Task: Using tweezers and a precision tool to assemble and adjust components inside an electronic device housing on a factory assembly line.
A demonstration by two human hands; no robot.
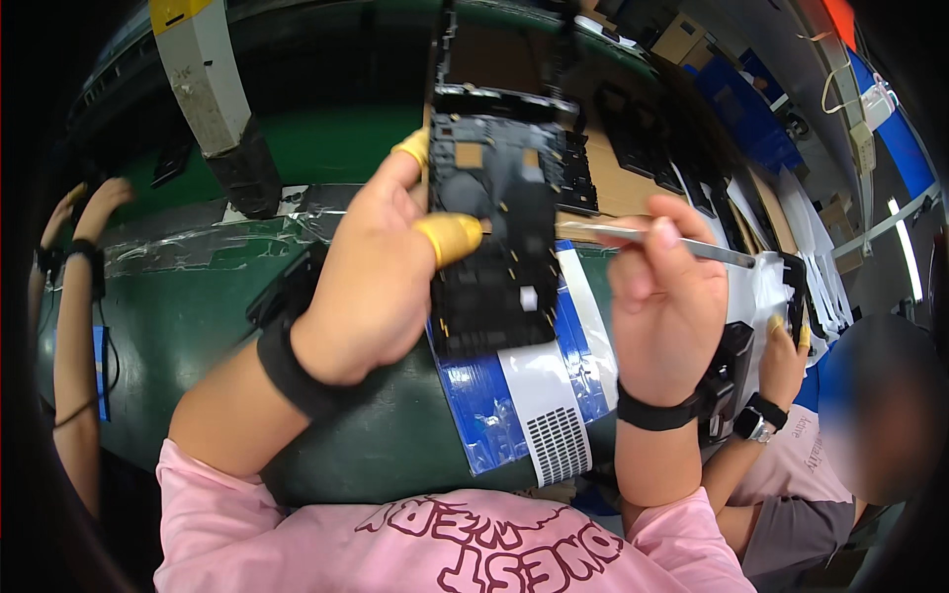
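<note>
My left hand [371, 267], with yellow finger cots on thumb and a finger, grips a black plastic device housing [494, 296] by its left edge. The housing is raised over the bench, its inner side with small gold contacts facing me. My right hand [667, 316] pinches a pair of metal tweezers [717, 252], their tips pointing left at the housing's right edge. Whether the tips touch it, or hold anything, I cannot tell. Under the housing lie a blue plastic-wrapped pad [479, 410] and a white sheet [529, 381] bearing rows of small black stickers [559, 445].
More black housings [578, 173] lie on a brown board [618, 203] beyond my right hand. A post [203, 89] stands at the back left of the green bench [371, 435]. Co-workers' hands show at the far left [104, 208] and the right [781, 366].
</note>
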